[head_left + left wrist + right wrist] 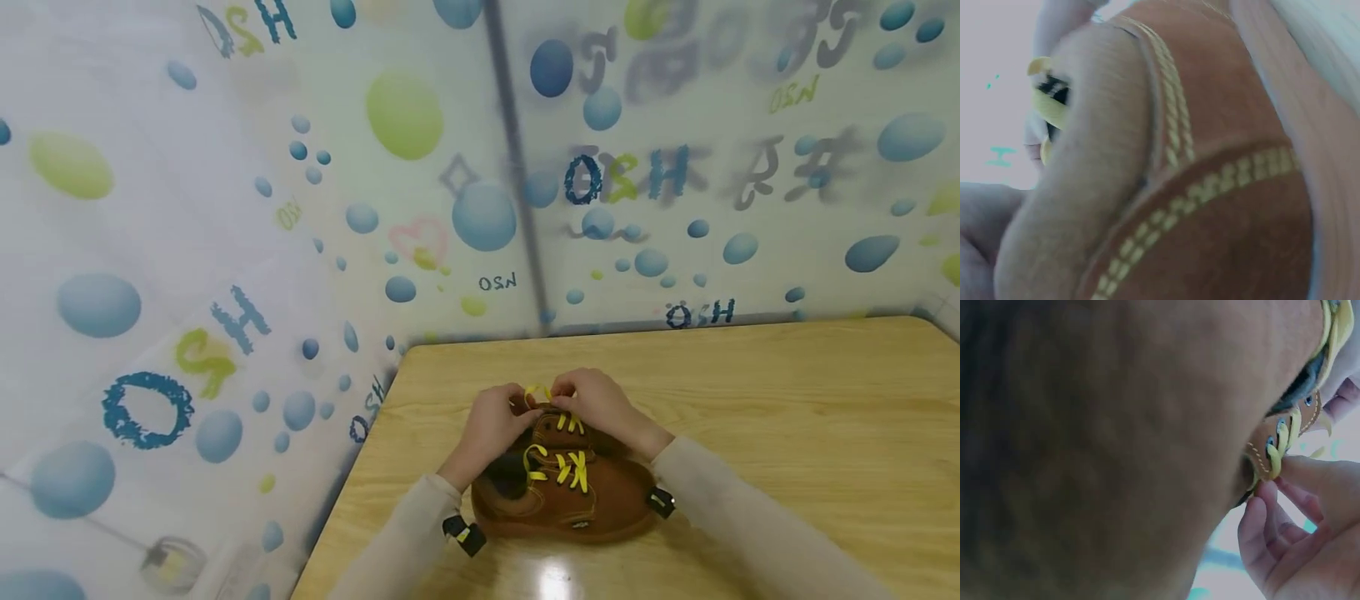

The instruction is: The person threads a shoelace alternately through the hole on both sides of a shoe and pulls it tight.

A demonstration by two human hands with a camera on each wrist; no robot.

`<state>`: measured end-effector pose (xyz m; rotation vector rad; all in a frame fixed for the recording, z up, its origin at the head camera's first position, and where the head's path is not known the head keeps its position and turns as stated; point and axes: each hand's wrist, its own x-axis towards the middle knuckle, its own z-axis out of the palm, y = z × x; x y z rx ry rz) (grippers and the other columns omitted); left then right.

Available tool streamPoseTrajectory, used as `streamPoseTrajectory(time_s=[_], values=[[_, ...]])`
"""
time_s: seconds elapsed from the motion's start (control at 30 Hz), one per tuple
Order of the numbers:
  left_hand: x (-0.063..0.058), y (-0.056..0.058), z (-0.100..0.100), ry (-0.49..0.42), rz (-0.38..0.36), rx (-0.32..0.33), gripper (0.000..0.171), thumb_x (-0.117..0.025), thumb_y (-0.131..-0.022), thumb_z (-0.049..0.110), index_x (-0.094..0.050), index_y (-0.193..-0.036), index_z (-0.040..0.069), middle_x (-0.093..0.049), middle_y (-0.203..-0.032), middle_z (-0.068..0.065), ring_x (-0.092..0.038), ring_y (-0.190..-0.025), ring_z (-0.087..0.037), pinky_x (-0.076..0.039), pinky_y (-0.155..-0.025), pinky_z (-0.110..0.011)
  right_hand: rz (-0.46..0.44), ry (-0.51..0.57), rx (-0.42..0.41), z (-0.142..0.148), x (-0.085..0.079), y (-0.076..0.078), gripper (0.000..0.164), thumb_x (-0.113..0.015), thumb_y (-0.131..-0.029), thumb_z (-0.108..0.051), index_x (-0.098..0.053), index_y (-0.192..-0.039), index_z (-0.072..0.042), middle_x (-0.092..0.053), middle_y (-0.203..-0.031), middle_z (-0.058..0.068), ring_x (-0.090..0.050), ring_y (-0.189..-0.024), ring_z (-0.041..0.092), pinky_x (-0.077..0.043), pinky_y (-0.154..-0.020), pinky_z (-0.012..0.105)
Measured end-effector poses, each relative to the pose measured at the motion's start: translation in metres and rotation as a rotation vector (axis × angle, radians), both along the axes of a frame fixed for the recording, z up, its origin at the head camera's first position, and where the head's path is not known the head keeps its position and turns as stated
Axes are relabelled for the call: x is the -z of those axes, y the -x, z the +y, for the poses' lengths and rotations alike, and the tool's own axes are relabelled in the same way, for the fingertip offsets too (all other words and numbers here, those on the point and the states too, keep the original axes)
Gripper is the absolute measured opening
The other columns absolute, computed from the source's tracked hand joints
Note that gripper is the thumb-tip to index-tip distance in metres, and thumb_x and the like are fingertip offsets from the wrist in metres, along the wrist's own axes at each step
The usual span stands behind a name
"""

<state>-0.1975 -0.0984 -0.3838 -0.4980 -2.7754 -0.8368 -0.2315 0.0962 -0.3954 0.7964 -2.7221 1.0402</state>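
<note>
Two hands [551,417] pinching yellow lace [537,392] on brown shoe [562,492], right wrist view alone shows eyelets [1270,442].

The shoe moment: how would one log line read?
left hand: pinches yellow lace | right hand: pinches lace | brown shoe: on wooden table

- Brown suede ankle boot [558,492] with pale yellow stitching.
- Bright yellow flat shoelace [564,460].
- Light wooden table [787,417], honey-toned grain.
- White plastic curtain [225,208] patterned with blue and green bubbles, blue lettering.
- Beige long sleeves [742,517].
</note>
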Motion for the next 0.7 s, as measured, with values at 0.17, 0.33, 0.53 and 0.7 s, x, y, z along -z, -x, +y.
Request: streamPoseTrajectory(time_s=[0.17,0.33,0.53,0.7], values=[[-0.005,0.004,-0.005,-0.209,-0.266,0.213,0.019,-0.056,-0.094,0.004,-0.073,-0.099,0.01,-0.073,-0.088,-0.009,-0.05,-0.058,-0.007,-0.041,-0.054,-0.022,-0.045,0.047,0.011,0.002,0.001,0.0,0.008,-0.069,-0.092,-0.014,-0.075,-0.089,-0.018,-0.074,-0.088,-0.001,-0.067,-0.08,0.014,-0.054,-0.073,0.035],[-0.008,0.006,-0.008,-0.293,-0.409,0.204,0.028,-0.048,-0.094,-0.003,-0.068,-0.113,0.0,-0.072,-0.101,-0.021,-0.069,-0.068,-0.021,-0.059,-0.063,-0.034,-0.018,0.033,-0.009,0.006,0.003,0.0,0.01,-0.068,-0.093,-0.013,-0.076,-0.09,-0.017,-0.074,-0.088,-0.002,-0.067,-0.083,0.015,-0.054,-0.076,0.036],[-0.001,0.006,-0.002,-0.069,-0.177,0.084,0.003,-0.069,-0.09,0.007,-0.071,-0.091,0.006,-0.074,-0.084,-0.009,-0.064,-0.063,-0.011,-0.053,-0.058,-0.023,-0.075,-0.016,-0.095,0.016,-0.001,0.0,0.01,-0.067,-0.093,-0.013,-0.076,-0.096,-0.015,-0.071,-0.095,0.0,-0.065,-0.087,0.016,-0.053,-0.078,0.036],[0.004,0.005,0.009,0.125,-0.054,-0.002,0.02,-0.065,-0.095,0.018,-0.079,-0.083,0.01,-0.065,-0.057,0.001,-0.04,-0.042,-0.003,-0.031,-0.042,-0.018,-0.076,-0.03,-0.129,0.018,-0.004,0.002,0.01,-0.069,-0.092,-0.014,-0.077,-0.098,-0.016,-0.073,-0.1,0.001,-0.067,-0.092,0.019,-0.055,-0.081,0.037]])
